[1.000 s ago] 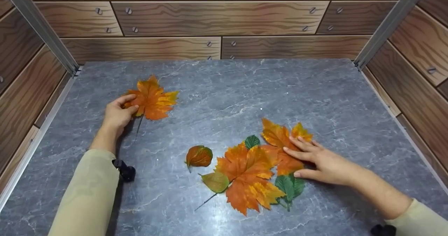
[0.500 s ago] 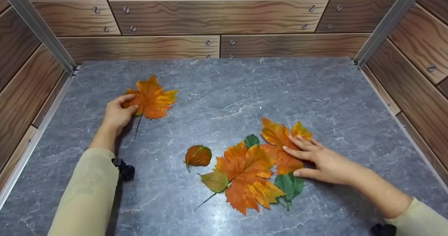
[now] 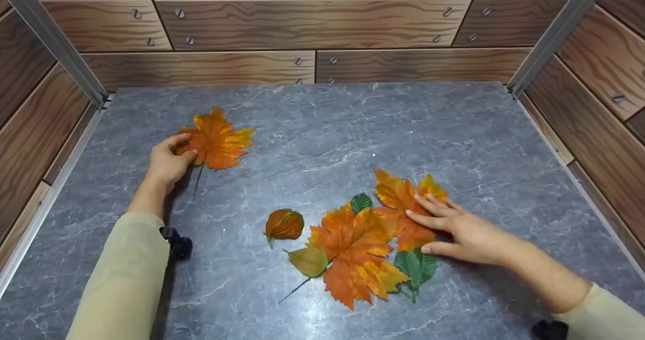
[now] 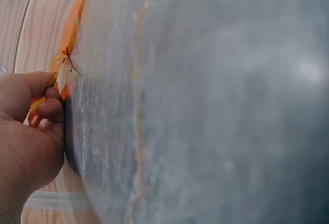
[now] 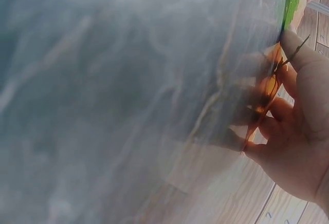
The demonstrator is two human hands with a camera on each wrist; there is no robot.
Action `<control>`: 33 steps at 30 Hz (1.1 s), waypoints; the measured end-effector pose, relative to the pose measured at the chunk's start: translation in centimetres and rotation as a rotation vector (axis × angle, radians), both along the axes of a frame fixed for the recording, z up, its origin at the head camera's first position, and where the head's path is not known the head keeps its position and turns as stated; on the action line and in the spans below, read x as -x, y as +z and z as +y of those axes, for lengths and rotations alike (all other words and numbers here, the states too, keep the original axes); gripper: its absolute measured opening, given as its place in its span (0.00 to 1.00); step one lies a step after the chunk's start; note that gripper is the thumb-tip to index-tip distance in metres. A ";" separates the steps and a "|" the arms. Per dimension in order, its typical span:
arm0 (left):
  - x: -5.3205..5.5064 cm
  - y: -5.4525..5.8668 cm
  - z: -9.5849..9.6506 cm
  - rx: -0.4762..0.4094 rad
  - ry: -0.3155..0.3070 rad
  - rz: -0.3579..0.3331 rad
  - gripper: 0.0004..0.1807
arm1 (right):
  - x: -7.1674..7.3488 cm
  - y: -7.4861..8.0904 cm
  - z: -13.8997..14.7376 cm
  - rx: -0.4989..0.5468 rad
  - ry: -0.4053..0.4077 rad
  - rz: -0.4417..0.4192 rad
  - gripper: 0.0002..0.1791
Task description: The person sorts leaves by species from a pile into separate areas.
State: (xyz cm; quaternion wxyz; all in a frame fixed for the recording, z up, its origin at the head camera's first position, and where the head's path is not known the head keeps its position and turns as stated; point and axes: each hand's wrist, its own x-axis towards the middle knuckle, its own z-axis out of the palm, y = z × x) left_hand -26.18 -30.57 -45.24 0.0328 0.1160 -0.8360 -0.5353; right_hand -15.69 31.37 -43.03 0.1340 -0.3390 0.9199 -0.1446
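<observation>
No movement | left hand (image 3: pixel 166 162) grips leaf (image 3: pixel 217 141) | right hand (image 3: pixel 461 231) flat on leaf

Open grey tabletop (image 3: pixel 312 128) between two leaf groups, wooden walls (image 3: pixel 302 22) around.

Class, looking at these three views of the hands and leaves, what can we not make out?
- Head view: part of the far orange leaf is hidden under the right hand.
- Left wrist view: the leaf held by the left hand shows edge-on only.
- Right wrist view: blurred tabletop.

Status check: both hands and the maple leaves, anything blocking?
Left hand pinches far-left maple leaf. Right hand flat, pressing rear maple leaf of the pile. Nothing blocking.
</observation>
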 end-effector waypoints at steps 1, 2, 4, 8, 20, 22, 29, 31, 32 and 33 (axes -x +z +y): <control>0.0 0.0 -0.1 -0.003 0.001 -0.001 0.29 | 0.0 0.0 0.0 0.000 0.001 0.000 0.41; -0.1 0.0 -0.2 -0.004 0.000 0.000 0.29 | 0.0 0.0 -0.1 -0.001 0.002 -0.001 0.41; -0.3 0.2 -0.4 -0.008 0.001 0.000 0.30 | 0.0 0.0 -0.1 -0.004 0.004 0.001 0.41; -0.8 0.5 -1.0 0.011 0.000 -0.023 0.31 | -0.1 0.1 -0.2 -0.009 0.010 0.006 0.41; -2.9 1.7 -3.1 0.070 0.011 -0.092 0.34 | -0.1 0.0 -0.2 0.004 0.016 0.010 0.41; -3.3 2.1 -3.2 0.070 0.010 -0.078 0.34 | -0.1 0.0 -0.1 0.004 0.013 0.009 0.41; -4.3 4.3 -1.5 0.075 -0.057 0.037 0.33 | 0.0 0.0 0.0 -0.006 0.009 0.003 0.41; -4.4 4.9 -0.4 0.068 -0.080 0.097 0.32 | 0.1 0.0 0.0 -0.004 0.010 0.005 0.41; -4.5 5.1 0.2 0.057 -0.090 0.132 0.30 | 0.1 0.0 -0.1 -0.005 0.010 0.005 0.41; -4.5 5.3 0.9 0.043 -0.104 0.165 0.29 | 0.1 0.0 -0.1 -0.004 0.010 0.007 0.41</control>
